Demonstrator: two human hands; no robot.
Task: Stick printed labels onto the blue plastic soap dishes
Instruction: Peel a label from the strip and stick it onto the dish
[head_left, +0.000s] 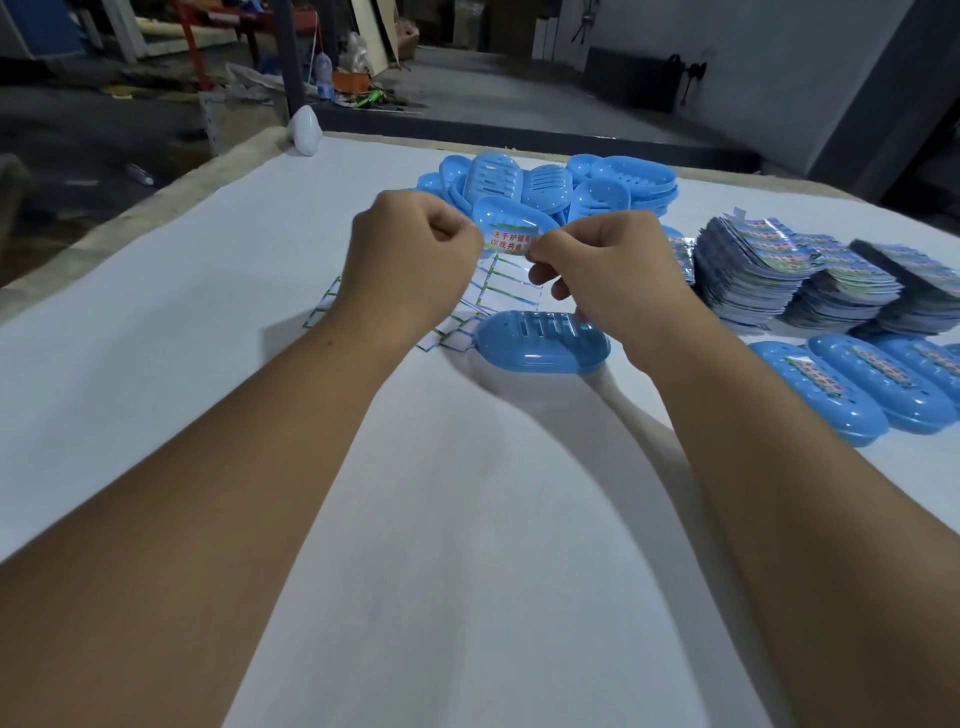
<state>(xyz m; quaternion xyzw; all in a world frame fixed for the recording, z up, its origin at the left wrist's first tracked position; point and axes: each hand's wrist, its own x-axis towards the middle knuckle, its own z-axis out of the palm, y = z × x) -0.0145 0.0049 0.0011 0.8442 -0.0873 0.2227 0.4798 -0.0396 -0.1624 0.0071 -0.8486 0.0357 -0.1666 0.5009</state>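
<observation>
1. Both my hands are up over the table (156, 322), meeting near centre frame, forearms running in from 7 and 5 o'clock.
2. Left hand (410, 260): fingers curled tight, pinching the left end of a label (506, 241).
3. Right hand (613, 275): thumb and fingertips closed on the right end of the same label, other fingers loosely curled below it.
4. Label is stretched between the two hands, held clear of the table; red printed characters on a pale ground, green-blue edge on top. Can't tell whether the backing is on or off.
5. One dish (543, 343) lies on the table at 6 o'clock of the label, just below my right hand, slotted side up, no label on it. Right little finger is near its far rim; contact can't be told.
6. Backing sheets (493, 293), white with green-blue borders, lie flat under the hands, touching the dish's left end.
7. Dish pile (550, 187) at 12 o'clock, loose and overlapping, against the table's far edge.
8. Label stacks (789, 270) at 3 o'clock, several leaning piles side by side.
9. Labelled dishes (852, 384) at 4 o'clock, in a row, touching each other, stickers showing on top.
10. White oval object (305, 131) at 11 o'clock on the table's far corner.
</observation>
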